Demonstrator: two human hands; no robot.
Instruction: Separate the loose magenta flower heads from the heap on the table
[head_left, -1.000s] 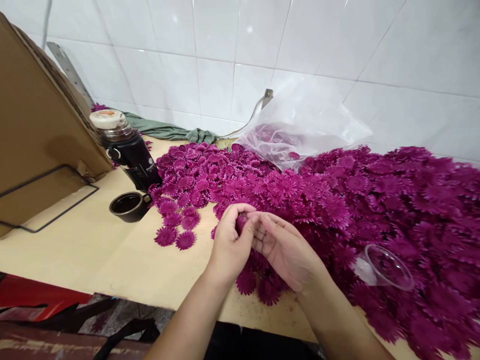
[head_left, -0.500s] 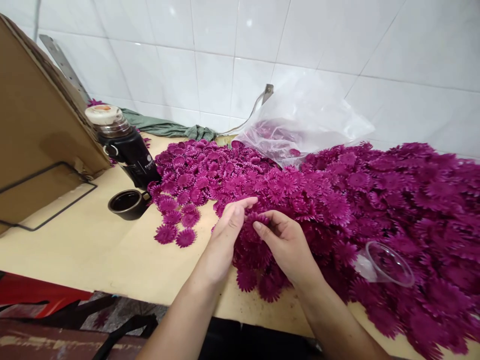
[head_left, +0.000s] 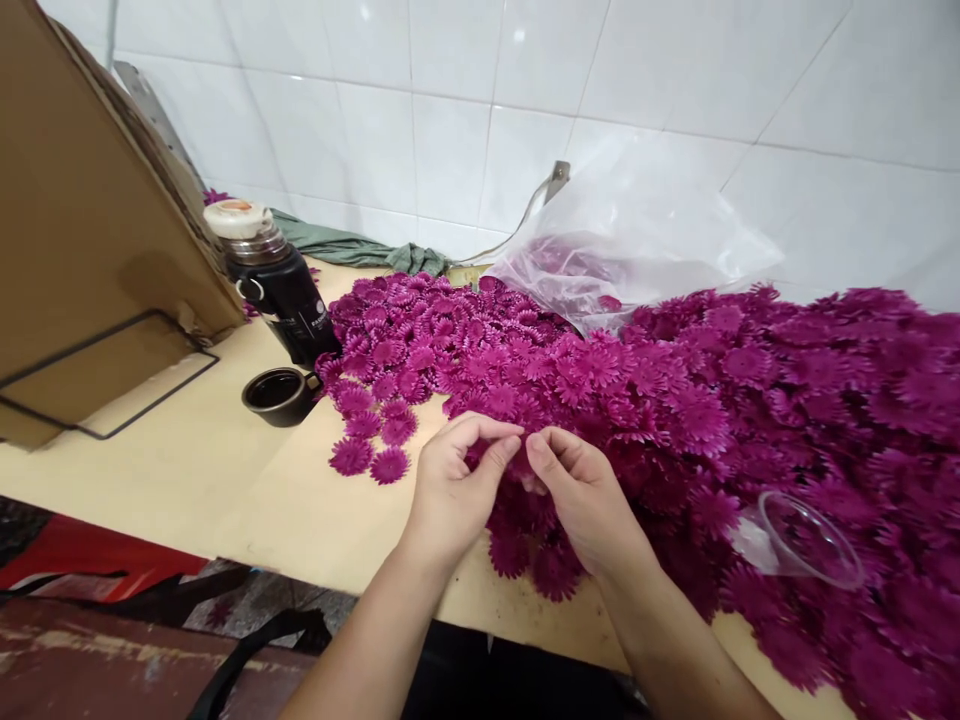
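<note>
My left hand is closed, thumb and forefinger pinched together. Its fingertips nearly meet those of my right hand, also in a pinch. Magenta petals show at the right fingertips, seemingly a flower head held there, though it blends with the flowers behind. Whatever the left fingers grip is too small to make out. A large heap of magenta flower heads spreads behind and to the right of both hands. Several single flower heads lie left of the heap on the tan tabletop.
A black thermos with a white lid and a dark cup stand at left. Beyond them are a cardboard box and a bent wire frame. A clear plastic bag lies behind the heap; a clear cup rests on it.
My left hand has gone from extended fingers to a pinch, its tips now close to the right fingertips. The view has shifted slightly, so the scene sits further right.
</note>
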